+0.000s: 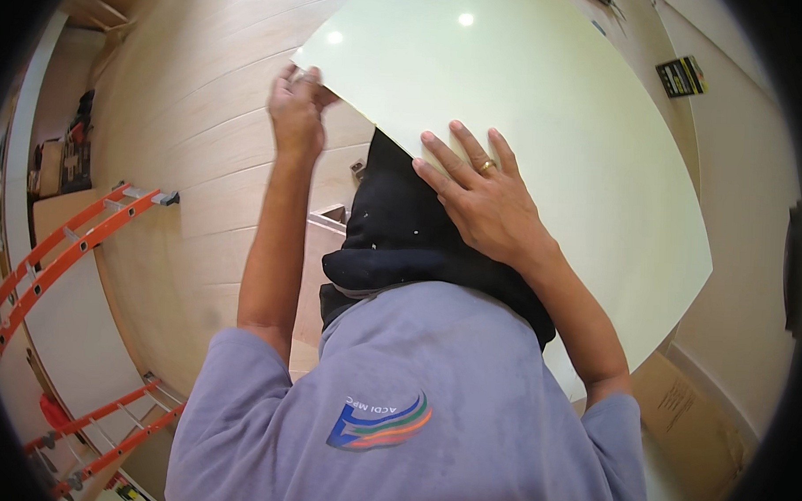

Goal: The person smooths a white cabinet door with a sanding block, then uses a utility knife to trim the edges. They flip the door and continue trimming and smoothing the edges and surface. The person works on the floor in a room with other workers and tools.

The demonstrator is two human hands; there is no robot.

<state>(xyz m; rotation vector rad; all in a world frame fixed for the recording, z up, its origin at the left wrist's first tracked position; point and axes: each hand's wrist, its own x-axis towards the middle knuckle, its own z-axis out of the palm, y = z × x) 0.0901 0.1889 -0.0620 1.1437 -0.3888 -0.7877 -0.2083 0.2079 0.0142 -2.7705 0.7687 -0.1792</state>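
Observation:
A large, glossy, pale white panel (543, 229) lies tilted across the view, one corner toward the upper left. At that corner my left hand (297, 110) is closed, its fingers curled at the panel's edge; part of the fingers is hidden there. My right hand (487, 196) rests on the panel's face by its near edge. Its fingers are spread and flat, one with a gold ring. Under the panel show my legs in black trousers (412, 198).
Two orange ladders (74, 252) are at the left. Light wood-look flooring (203, 93) spreads below. Dark items (73, 159) sit on a far-left shelf. A cardboard box (682, 419) is at the lower right. A small black and yellow package (681, 76) lies at the upper right.

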